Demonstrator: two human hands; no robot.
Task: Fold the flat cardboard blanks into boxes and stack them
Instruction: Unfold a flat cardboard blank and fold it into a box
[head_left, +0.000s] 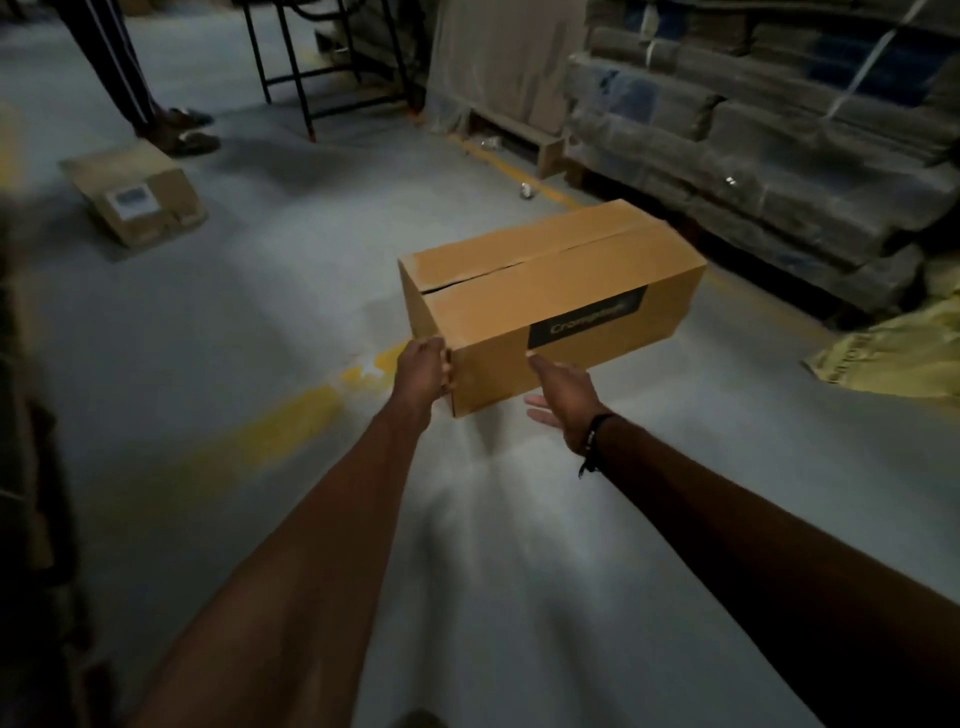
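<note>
Head view shows me first the grey floor (260, 291) with its worn yellow line (270, 431), and at the right a big stack of bundled flat cardboard (753, 156) on a pallet. In the middle I see the folded box (550, 301), closed on top, with a dark label on its long side; I cannot tell if it rests on the floor or is lifted. The left hand (423, 366) grips its near corner, fingers curled round the edge. The right hand (563, 392) is beside the long side, fingers straight and relaxed, holding nothing. A smaller box (137, 200) lies far left.
</note>
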